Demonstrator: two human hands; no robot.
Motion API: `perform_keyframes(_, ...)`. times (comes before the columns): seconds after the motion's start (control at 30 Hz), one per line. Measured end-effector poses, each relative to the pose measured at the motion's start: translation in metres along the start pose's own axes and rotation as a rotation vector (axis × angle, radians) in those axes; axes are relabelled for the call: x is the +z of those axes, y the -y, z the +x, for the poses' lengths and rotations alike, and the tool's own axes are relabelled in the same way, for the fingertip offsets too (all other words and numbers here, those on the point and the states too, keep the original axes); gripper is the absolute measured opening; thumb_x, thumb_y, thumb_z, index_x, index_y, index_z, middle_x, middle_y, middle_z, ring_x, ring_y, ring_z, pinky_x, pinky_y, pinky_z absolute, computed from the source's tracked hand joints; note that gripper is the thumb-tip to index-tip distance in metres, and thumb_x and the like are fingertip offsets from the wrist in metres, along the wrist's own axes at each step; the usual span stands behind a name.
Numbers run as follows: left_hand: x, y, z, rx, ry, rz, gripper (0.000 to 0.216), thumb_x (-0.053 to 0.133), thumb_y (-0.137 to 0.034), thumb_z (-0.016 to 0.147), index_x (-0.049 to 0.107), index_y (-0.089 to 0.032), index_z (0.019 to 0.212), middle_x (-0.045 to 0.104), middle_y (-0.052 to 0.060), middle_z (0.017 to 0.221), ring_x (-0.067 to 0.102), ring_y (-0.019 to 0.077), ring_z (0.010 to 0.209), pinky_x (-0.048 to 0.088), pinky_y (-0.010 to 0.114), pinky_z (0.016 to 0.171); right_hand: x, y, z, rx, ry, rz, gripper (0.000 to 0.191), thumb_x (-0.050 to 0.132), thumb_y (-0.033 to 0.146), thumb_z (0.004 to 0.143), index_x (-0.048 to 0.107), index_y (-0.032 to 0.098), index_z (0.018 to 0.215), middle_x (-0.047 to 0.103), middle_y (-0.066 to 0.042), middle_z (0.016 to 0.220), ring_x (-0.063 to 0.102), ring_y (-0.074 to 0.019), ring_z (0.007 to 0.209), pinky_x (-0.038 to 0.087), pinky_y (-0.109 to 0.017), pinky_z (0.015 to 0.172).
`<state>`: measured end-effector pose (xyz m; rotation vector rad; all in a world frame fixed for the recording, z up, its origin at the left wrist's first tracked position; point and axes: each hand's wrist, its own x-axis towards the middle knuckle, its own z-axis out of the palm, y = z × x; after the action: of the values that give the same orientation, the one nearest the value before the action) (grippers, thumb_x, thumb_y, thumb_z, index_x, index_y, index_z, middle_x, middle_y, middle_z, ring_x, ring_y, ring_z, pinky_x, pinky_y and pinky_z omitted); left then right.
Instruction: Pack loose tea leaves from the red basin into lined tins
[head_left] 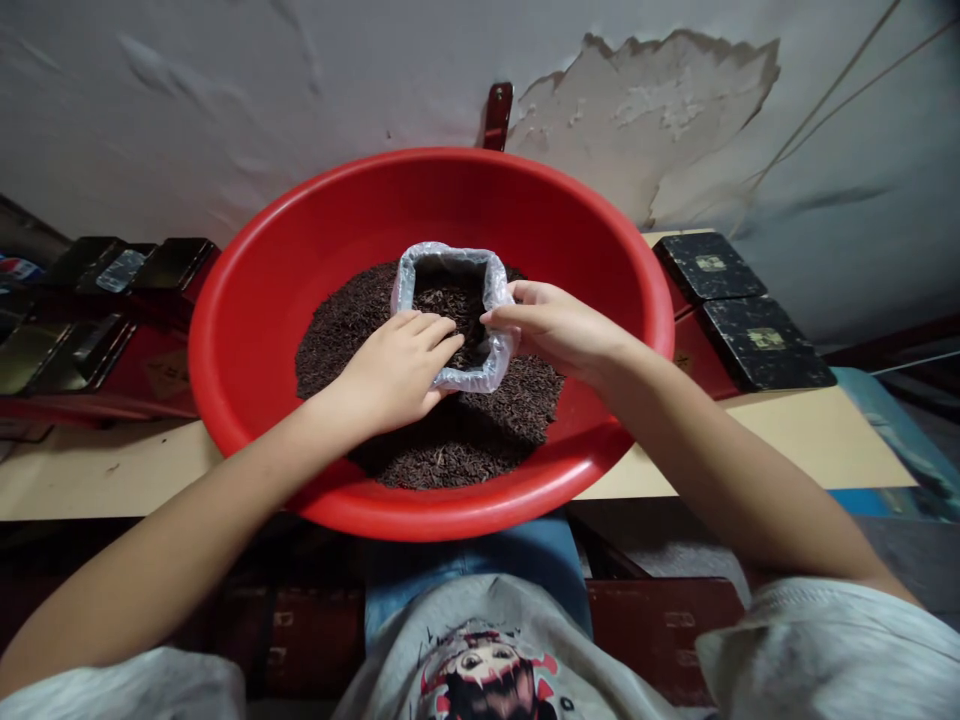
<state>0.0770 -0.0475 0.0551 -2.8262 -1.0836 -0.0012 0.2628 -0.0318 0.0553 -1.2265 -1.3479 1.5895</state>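
Straight down from the head camera, a big red basin sits on a pale table and holds a heap of dark loose tea leaves. Standing upright in the middle of that heap is a square container lined with a clear plastic bag, its mouth open and already partly filled with the same dark leaves.

The left hand lies over the near left edge of the bag, fingers curled loosely and dipping into the opening, touching the leaves inside; it looks cupped rather than clenched, and whether it has leaves in its grasp cannot be told. The right hand pinches the right rim of the bag between thumb and fingers, closed on the plastic.

To the right of the basin, two black tins lie on a red box, near the rim but not touching it as far as can be seen. To the left, several more dark tins lie in rows. Behind everything is a grey wall with a patch of peeled plaster.
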Motion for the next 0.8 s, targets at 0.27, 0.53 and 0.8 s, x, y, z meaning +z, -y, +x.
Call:
perform_keyframes(0.27, -0.007, -0.001, 0.004, 0.012, -0.182, -0.298, 0.045, 0.053, -0.040, 0.079, 0.055, -0.021, 0.120, 0.049, 0.009, 0.135, 0.044, 0.0271, 0.125, 0.029, 0.045, 0.108, -0.005, -0.013, 0.014, -0.035, -0.189, -0.554, 0.047, 0.051, 0.014, 0.069, 0.041, 0.011, 0.114, 0.059, -0.012, 0.104, 0.059, -0.0210, 0.086, 0.050, -0.037, 0.076)
perform_keyframes(0.53, 0.048, 0.073, 0.006, -1.020, -0.115, -0.443, 0.053, 0.046, -0.036, 0.081, 0.047, -0.014, 0.129, 0.045, 0.017, 0.131, 0.041, 0.0321, 0.126, 0.031, 0.044, 0.108, -0.041, 0.032, 0.009, -0.114, -0.340, -1.135, 0.035, 0.044, 0.005, 0.071, 0.061, 0.010, 0.102, 0.064, -0.013, 0.093, 0.059, -0.0259, 0.092, 0.043, -0.040, 0.081)
perform_keyframes(0.8, 0.107, 0.111, 0.005, -1.155, 0.123, -0.440, 0.068, 0.026, -0.049, 0.087, 0.026, -0.013, 0.144, 0.025, 0.023, 0.148, 0.021, 0.0367, 0.138, 0.017, 0.057, 0.109, 0.000, 0.018, 0.043, -0.013, -0.381, -1.357, 0.046, 0.054, 0.011, 0.074, 0.058, 0.005, 0.119, 0.065, -0.019, 0.088, 0.062, -0.0308, 0.088, 0.047, -0.045, 0.075)
